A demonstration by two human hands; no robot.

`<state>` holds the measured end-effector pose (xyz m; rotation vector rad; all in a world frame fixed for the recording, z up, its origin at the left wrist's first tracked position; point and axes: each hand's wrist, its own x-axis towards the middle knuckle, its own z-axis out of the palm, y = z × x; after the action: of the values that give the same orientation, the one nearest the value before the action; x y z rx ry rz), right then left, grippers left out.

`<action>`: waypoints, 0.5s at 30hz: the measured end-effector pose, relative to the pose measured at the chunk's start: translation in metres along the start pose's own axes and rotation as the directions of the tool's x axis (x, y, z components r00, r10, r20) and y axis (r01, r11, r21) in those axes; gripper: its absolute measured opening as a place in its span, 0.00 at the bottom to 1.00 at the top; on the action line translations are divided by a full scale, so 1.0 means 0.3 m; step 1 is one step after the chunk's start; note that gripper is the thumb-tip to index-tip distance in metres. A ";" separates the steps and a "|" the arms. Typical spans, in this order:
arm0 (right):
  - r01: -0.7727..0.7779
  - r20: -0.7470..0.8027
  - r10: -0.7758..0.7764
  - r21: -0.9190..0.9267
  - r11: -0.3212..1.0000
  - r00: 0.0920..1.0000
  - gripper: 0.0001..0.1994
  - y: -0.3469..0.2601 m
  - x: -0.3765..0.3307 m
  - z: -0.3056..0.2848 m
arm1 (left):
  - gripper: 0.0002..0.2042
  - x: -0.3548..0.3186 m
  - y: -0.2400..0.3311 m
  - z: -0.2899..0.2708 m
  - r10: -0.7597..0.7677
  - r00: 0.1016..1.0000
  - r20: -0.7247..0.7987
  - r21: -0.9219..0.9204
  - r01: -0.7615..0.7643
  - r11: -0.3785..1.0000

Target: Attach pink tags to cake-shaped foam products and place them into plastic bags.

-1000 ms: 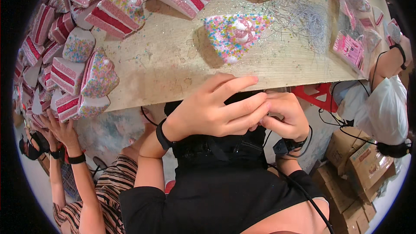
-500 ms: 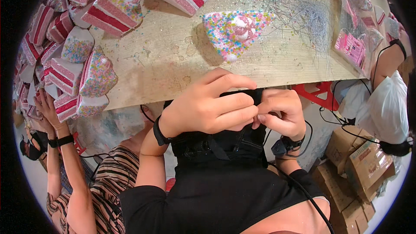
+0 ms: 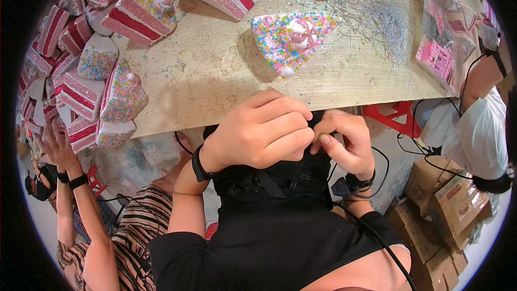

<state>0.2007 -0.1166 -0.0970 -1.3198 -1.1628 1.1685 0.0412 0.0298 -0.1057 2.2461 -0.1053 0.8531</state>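
Just off the table's near edge, my two hands meet in front of my lap. The fingers of my left hand [image 3: 261,132] are curled in, their tips bent out of sight. Against them, my right hand [image 3: 347,143] has its thumb and forefinger brought together in a pinch. Whatever lies between the fingertips is too small or hidden to make out. Beyond my hands, a decorative cake slice [image 3: 270,36] rests on the tabletop, its pink top covered in coloured sprinkles with a pink-and-white swirl. Neither hand touches it.
Many glittery pink-and-red cake slices [image 3: 78,94] are heaped at the left of the wooden table [image 3: 199,83]. Thin silvery strands [image 3: 390,27] lie tangled at the right, beside a clear bag with pink cards [image 3: 435,58]. Co-workers sit on both sides; cardboard boxes [image 3: 455,205] stand lower right.
My left fingers have curled in more closely. The right hand has turned slightly, showing its thumb more clearly. At the left, a co-worker's hands have shifted a little.
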 end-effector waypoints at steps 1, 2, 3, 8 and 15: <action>0.012 -0.080 -0.017 -0.060 0.998 0.997 0.04 -0.006 -0.003 0.023 | 0.11 -0.001 0.003 0.002 -0.019 1.000 -0.011 0.001 0.019 1.000; 0.020 -0.159 -0.039 -0.122 0.992 0.986 0.06 -0.012 -0.001 0.041 | 0.11 0.002 0.004 0.004 -0.018 1.000 -0.011 0.002 0.018 1.000; 0.067 -0.179 -0.096 -0.162 0.984 0.979 0.11 -0.006 -0.001 0.052 | 0.11 0.004 0.006 0.008 -0.029 0.999 -0.025 0.011 0.029 1.000; 0.231 -0.205 -0.276 -0.218 0.948 0.939 0.10 0.010 0.001 0.065 | 0.10 -0.001 0.003 0.010 -0.034 0.997 -0.072 0.012 0.035 0.999; -0.001 -0.154 0.033 0.207 0.978 0.988 0.05 -0.014 -0.007 0.049 | 0.10 0.002 -0.005 -0.010 -0.026 0.999 -0.029 0.027 0.027 0.999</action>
<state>0.1857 -0.1174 -0.0935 -1.2398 -0.8930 1.1435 0.0406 0.0329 -0.1046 2.2551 -0.0506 0.8777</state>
